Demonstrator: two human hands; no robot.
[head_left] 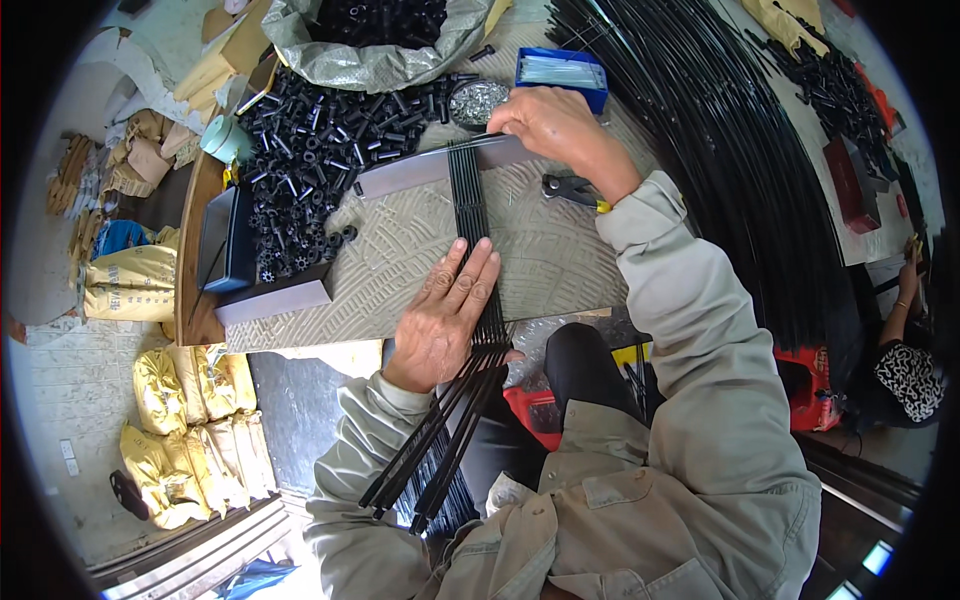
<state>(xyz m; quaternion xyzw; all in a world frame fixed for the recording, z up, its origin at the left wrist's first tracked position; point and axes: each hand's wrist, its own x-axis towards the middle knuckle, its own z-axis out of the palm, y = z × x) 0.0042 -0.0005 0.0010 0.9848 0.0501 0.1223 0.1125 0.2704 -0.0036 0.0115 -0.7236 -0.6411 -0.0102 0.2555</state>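
A row of thin black rods lies side by side across the worktable, their near ends fanning out past its front edge over my lap. My left hand rests on this row with its fingers straight on top, and its thumb tip shows from beneath on the other side, so the rods are held between. Beyond, the rods' far ends meet an upright grey metal strip. At the strip's right end my right hand is closed, fingertips curled down; what they pinch is hidden. Black-and-yellow cutting pliers lie below my right wrist.
Black plastic tubular pieces heap at the left, below an open sack. A dish of small metal parts and a blue box stand behind. Many long black rods lie right. Another person's arm shows far right.
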